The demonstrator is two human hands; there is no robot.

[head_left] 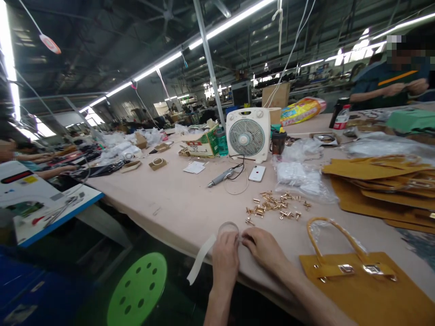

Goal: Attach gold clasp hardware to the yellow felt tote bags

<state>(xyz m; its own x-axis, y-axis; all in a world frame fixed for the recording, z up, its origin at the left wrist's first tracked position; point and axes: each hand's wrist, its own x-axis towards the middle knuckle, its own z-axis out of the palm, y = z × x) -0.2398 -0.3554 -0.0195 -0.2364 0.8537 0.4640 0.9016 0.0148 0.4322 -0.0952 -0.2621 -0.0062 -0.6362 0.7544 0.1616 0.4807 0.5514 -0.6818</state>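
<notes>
At the table's front edge my left hand (225, 254) is closed round a roll of clear tape (228, 224), whose curved rim shows above the fingers. A white strip (201, 260) hangs from beside this hand over the table edge; where it joins is hidden. Just to the right, my right hand (263, 246) is bent in a pinch close to the roll, and what lies between its fingertips is too small to make out. A mustard-coloured handbag (360, 290) with wrapped handles and metal fittings lies right of my right forearm. Loose gold-coloured metal fittings (272, 203) are scattered beyond my hands.
On the table (163, 194) stand a box fan (248, 134), a phone (257, 173), a corded grey tool (220, 177) and a plastic bag (301, 176). Mustard bag pieces (384, 181) are stacked right. A green stool (137, 290) stands below left. A co-worker (390, 77) is across the table.
</notes>
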